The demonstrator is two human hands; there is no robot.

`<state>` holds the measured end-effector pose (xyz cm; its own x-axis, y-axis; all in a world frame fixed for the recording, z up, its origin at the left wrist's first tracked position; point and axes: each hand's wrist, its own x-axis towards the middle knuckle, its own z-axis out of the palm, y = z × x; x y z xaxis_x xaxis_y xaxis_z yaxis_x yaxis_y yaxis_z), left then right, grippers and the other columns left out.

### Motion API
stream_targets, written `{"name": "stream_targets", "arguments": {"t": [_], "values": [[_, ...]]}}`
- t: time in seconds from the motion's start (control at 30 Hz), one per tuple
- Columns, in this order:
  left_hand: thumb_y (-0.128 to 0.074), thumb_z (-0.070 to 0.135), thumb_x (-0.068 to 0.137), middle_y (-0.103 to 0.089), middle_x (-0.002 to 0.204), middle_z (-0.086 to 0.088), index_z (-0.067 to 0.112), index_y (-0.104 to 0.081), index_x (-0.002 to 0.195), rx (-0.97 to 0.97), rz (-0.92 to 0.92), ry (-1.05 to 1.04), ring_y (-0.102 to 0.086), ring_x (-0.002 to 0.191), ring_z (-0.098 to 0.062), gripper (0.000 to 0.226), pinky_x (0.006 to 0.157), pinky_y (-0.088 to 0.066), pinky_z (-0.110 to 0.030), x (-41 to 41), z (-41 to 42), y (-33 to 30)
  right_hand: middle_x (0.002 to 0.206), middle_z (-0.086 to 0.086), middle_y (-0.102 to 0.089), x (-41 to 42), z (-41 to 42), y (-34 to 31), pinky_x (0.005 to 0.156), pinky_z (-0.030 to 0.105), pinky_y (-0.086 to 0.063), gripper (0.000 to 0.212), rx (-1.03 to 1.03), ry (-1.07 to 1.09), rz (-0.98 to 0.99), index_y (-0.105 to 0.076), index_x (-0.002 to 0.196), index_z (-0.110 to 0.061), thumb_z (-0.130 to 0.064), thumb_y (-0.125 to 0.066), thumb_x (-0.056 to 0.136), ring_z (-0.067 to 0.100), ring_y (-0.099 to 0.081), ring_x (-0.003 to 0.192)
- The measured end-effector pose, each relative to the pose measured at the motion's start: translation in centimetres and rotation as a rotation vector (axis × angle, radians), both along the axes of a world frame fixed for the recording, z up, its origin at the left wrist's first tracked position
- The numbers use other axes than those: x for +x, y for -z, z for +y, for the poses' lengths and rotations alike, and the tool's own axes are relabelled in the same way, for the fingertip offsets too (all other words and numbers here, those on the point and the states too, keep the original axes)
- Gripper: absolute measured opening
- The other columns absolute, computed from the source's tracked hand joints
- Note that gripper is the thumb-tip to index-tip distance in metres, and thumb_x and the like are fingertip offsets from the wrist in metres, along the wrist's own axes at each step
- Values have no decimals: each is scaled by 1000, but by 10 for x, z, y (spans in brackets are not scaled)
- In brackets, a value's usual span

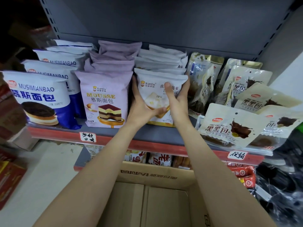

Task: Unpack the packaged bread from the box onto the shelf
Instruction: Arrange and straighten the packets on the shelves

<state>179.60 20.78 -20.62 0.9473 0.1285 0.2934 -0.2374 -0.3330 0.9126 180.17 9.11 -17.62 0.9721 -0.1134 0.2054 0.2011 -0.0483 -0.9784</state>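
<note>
**Front white pack squared up on the shelf**

We have both hands on the front white bread pack (159, 95), which stands upright on the shelf (154, 133) at the head of its own row, between the purple mousse packs (105, 99) and the dark-bread pouches (203, 86). Our left hand (141, 108) cups its left edge, thumb across the lower front; our right hand (177, 99) wraps the right edge, thumb pressed on the printed face. Each grip is grasping the pack, neither released.

We judge the pack light and soft: an air-filled film pouch with bread inside that would crush under a hard squeeze. The film looks smooth, so it may slide against its neighbours. Holding it by the two side edges, as now, seems best, pressing gently and keeping clear of the crimped top seam.

The cardboard box (155, 185) below shows only its bare bottom flaps where we can see, so unpacking seems nearly done.
</note>
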Motion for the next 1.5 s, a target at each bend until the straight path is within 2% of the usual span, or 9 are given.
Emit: {"name": "stream_targets", "arguments": {"t": [0.2,0.33,0.5,0.67,0.83,1.07,1.23,1.37,1.5], "values": [[-89,41,48,-9,157,-4,13,6,149,-3,-54,-8,-13,145,-11,141,119,-17,-33,1,2,2,155,17,-8,-10,-5,-46,115,40,-24,73,-414,161,-129,-13,150,-14,-10,-53,89,29,-8,146],[-91,29,54,-14,148,14,12,0,148,-49,-30,-8,-17,136,5,132,113,-16,-11,4,2,-10,151,16,-21,33,-18,-84,108,35,-34,53,-899,-35,47,-30,145,-21,-11,-43,94,34,-35,133],[-88,19,61,-14,138,17,10,6,149,14,-34,-36,-14,128,8,129,94,-9,9,4,2,-16,126,12,-58,81,-41,-105,90,31,-44,30,-1340,-139,-210,-60,122,-20,-18,-47,95,30,-57,110],[-85,27,65,-9,156,-15,28,13,145,322,-113,-113,-16,139,-18,127,106,-24,-18,-18,-7,-20,109,14,-60,110,-67,-107,80,29,-46,25,-1343,-319,-326,-69,108,-13,-20,-70,84,25,-59,90],[-88,39,57,6,155,-22,39,16,143,539,-69,-118,-11,143,-34,135,105,-35,-38,-21,-9,-23,111,25,-56,123,-65,-95,92,35,-43,21,-1344,-330,-402,-73,96,-3,-15,-74,79,37,-52,106],[-89,34,56,-2,154,-22,38,8,148,537,-24,-124,-20,140,-38,134,99,-41,-44,-18,-11,-23,123,18,-59,122,-75,-97,87,21,-38,18,-1329,-393,-402,-71,101,0,-6,-66,85,31,-55,112],[-89,33,56,-1,154,-22,36,6,149,528,-27,-111,-16,141,-38,132,104,-37,-44,-18,-10,-23,109,9,-65,130,-65,-106,69,-3,-40,28,-1046,-366,-241,-67,113,-12,-20,-67,87,8,-57,90],[-87,42,56,0,154,-25,30,-3,150,641,-87,-196,-19,139,-41,127,98,-43,-46,-23,-13,-22,109,13,-64,133,-58,-99,59,3,-47,28,-1009,-336,-262,-66,116,-14,-6,-62,89,12,-59,77],[-73,50,68,-7,152,-26,19,-18,149,917,-392,-294,-13,140,-41,102,113,-25,-51,-27,-22,-25,103,5,-68,131,-73,-101,82,15,-46,26,-1090,-226,-344,-68,115,-20,-12,-59,92,10,-60,85]]}}
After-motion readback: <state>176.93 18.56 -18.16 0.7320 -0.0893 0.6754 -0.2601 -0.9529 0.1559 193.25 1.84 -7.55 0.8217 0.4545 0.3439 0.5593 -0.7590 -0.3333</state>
